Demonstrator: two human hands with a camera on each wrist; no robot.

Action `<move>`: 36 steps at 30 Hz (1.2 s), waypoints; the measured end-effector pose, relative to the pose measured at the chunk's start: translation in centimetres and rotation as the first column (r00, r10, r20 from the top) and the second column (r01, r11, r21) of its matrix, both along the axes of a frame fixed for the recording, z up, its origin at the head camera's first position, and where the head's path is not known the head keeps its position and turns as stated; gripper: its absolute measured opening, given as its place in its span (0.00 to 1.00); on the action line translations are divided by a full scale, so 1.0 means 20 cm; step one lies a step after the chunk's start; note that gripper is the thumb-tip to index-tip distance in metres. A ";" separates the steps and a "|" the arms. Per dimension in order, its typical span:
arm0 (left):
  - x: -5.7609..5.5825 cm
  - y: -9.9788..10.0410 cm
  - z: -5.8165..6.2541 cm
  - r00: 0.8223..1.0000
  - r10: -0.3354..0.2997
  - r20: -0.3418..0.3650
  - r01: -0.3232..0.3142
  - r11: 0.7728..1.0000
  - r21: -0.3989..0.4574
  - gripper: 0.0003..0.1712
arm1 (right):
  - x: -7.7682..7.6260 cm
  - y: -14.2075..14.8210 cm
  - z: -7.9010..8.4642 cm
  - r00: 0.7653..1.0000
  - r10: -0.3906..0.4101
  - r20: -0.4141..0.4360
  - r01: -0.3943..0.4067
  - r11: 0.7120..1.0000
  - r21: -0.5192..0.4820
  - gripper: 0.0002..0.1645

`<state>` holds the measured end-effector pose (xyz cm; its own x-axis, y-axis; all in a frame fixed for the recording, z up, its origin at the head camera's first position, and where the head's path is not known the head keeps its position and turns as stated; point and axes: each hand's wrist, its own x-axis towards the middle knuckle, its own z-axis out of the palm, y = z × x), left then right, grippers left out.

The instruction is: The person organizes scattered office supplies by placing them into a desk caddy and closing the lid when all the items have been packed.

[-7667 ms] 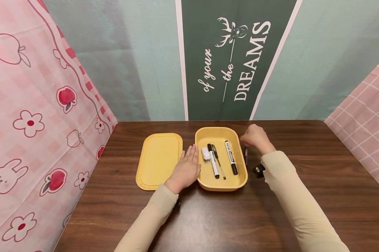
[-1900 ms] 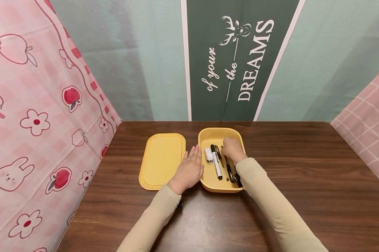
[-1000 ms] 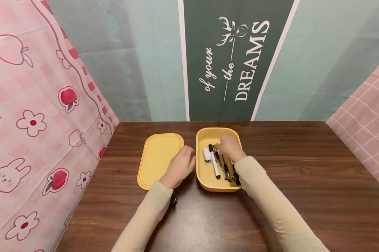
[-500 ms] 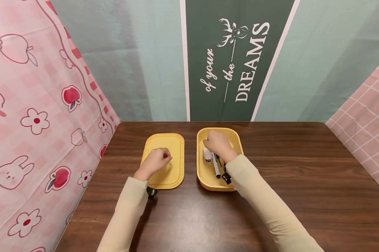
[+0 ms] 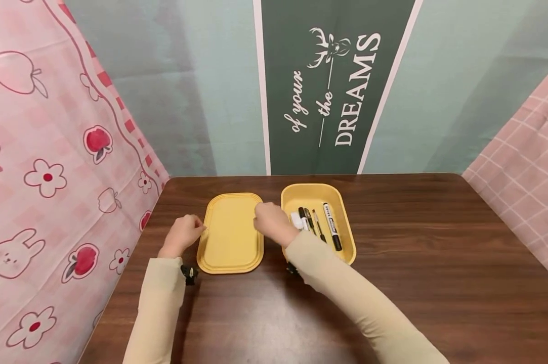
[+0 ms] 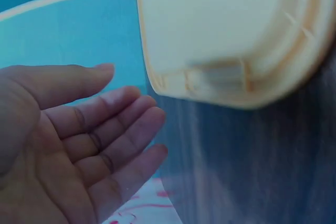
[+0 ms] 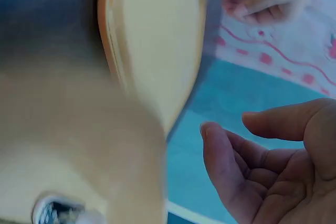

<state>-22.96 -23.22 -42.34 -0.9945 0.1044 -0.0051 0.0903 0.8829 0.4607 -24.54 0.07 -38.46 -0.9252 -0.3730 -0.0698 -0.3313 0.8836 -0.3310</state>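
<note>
On the wooden table lies a flat yellow lid (image 5: pixel 232 232). Beside its left edge is my left hand (image 5: pixel 182 235), fingers loosely extended; the left wrist view shows a gap between them and the lid (image 6: pixel 215 30). My right hand (image 5: pixel 274 222) hovers at the lid's right edge, thumb and fingers loosely bent with nothing between them in the right wrist view. To its right stands a yellow box (image 5: pixel 313 188) without its lid. Inside lie a white marker with a black end (image 5: pixel 332 226), a thin pen (image 5: pixel 318 225), other black pens and a small white object (image 5: pixel 296 220), partly hidden by the right arm.
The brown table (image 5: pixel 415 242) reaches back to a green curtain (image 5: pixel 228 91) with printed lettering. A pink patterned cloth (image 5: pixel 64 202) hangs at the left, and a pink checked one (image 5: pixel 524 126) at the right. A black wrist camera (image 5: pixel 190 274) sits on the left wrist.
A pen that lay right of the box earlier is now inside it. The left hand has left the box's side and crossed to the lid's left edge. The right hand has moved left out of the box.
</note>
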 end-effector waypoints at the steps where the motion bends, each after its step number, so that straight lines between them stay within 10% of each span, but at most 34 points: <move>1: 0.01 -0.02 0.00 1.000 0.001 0.009 -0.001 1.000 -0.001 0.09 | 0.00 -0.03 -0.01 1.000 -0.004 0.021 0.003 1.000 0.022 0.18; 18: -0.01 -0.05 -0.08 0.988 0.087 0.128 -0.084 0.996 -0.028 0.21 | -0.02 -0.19 -0.20 0.933 -0.294 0.207 0.250 0.945 0.212 0.16; 36: -0.01 -0.04 -0.09 0.981 0.133 0.142 -0.131 0.991 -0.018 0.20 | -0.03 -0.18 -0.22 0.960 -0.250 0.127 0.230 0.961 0.156 0.14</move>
<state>-23.17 -23.94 -44.15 -0.9885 -0.0284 -0.1485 -0.0935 0.8867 0.4528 -25.08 -3.47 -42.86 -0.9626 -0.1184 -0.2436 -0.0617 0.9716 -0.2286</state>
